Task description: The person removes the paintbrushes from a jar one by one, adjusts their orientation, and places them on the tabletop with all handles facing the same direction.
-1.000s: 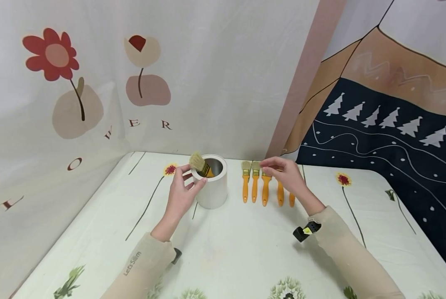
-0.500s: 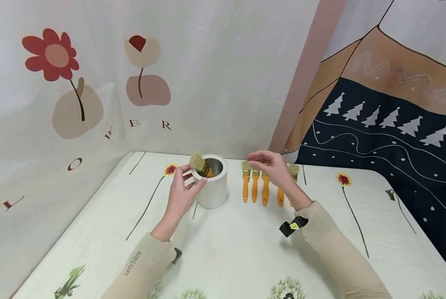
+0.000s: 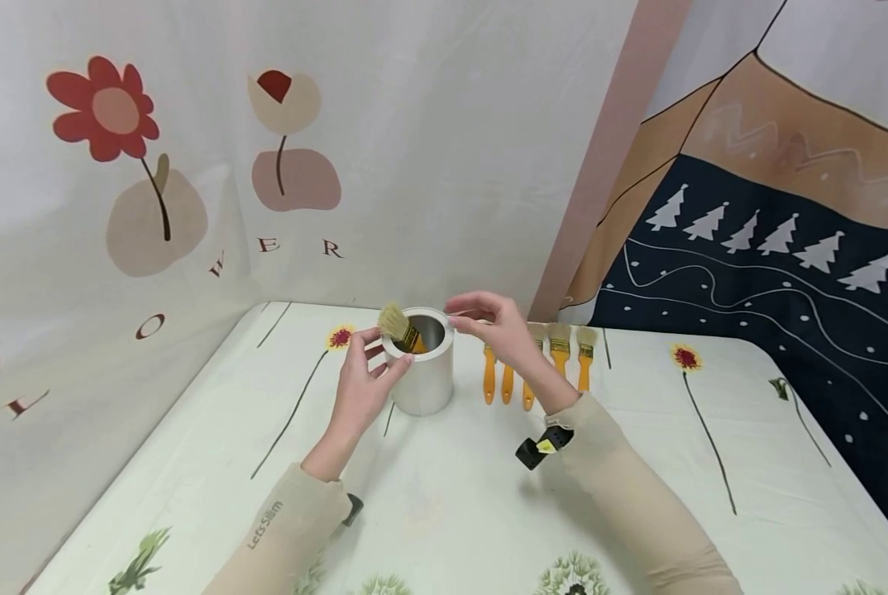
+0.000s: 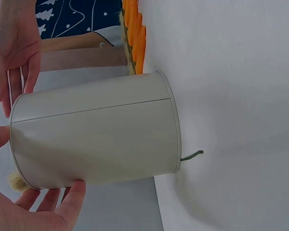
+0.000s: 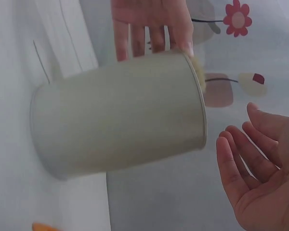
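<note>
A white, open-topped can (image 3: 425, 387) stands upright near the back of the table. One paintbrush (image 3: 395, 322) leans inside it, pale bristles up over the left rim. My left hand (image 3: 360, 382) grips the can from the left, thumb at the rim and fingers along the side in the left wrist view. At the right side of the rim is my right hand (image 3: 498, 330), holding nothing, its fingers loosely bent and apart from the can (image 5: 120, 115) in the right wrist view. That hand and forearm partly cover several orange-handled paintbrushes (image 3: 584, 359).
The paintbrushes lie side by side to the right of the can, bristles toward the back. A flower-printed cloth (image 3: 444, 504) covers the table. Behind hangs a pale curtain (image 3: 429, 165), with a dark tree-patterned fabric (image 3: 756, 273) at the right.
My right hand has moved left from over the row of paintbrushes to the can's rim, uncovering the rightmost ones. The left hand, can and the paintbrush in it stay put.
</note>
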`<action>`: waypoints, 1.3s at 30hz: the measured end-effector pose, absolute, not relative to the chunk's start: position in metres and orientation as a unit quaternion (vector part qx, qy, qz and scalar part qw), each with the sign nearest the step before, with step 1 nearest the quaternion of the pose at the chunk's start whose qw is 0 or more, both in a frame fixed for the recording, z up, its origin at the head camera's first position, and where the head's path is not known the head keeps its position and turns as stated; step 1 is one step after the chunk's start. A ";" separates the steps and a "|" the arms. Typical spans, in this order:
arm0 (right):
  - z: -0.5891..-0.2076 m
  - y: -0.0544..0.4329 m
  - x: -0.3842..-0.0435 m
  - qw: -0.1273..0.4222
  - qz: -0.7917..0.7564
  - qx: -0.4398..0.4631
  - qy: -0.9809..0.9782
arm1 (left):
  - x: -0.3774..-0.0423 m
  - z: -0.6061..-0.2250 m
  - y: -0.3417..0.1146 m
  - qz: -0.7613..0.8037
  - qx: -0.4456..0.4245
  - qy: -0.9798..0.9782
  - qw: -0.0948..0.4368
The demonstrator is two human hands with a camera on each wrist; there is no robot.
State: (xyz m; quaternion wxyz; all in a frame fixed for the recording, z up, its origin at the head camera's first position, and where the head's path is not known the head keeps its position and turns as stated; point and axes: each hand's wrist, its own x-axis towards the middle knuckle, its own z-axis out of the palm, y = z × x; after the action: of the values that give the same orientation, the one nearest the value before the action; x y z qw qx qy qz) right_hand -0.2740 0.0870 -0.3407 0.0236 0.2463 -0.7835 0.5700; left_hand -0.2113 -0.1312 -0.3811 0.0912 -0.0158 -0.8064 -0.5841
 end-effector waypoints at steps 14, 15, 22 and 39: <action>-0.333 0.046 -0.273 0.014 0.576 0.259 -0.775 | -0.212 -0.381 -0.132 -0.582 -0.020 -0.808 0.088; -0.333 0.044 -0.274 0.014 0.576 0.258 -0.776 | -0.212 -0.381 -0.132 -0.581 -0.020 -0.809 0.088; -0.336 0.035 -0.275 0.007 0.583 0.258 -0.770 | -0.212 -0.382 -0.132 -0.582 -0.023 -0.808 0.090; -0.336 0.015 -0.278 -0.022 0.564 0.287 -0.774 | -0.211 -0.381 -0.133 -0.587 -0.022 -0.805 0.082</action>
State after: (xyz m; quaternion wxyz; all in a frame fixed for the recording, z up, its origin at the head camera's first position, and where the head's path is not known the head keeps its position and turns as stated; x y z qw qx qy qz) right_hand -0.2776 0.0153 -0.3363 -0.0222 0.2872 -0.7743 0.5635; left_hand -0.2110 -0.1331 -0.3807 0.0823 -0.0224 -0.8054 -0.5866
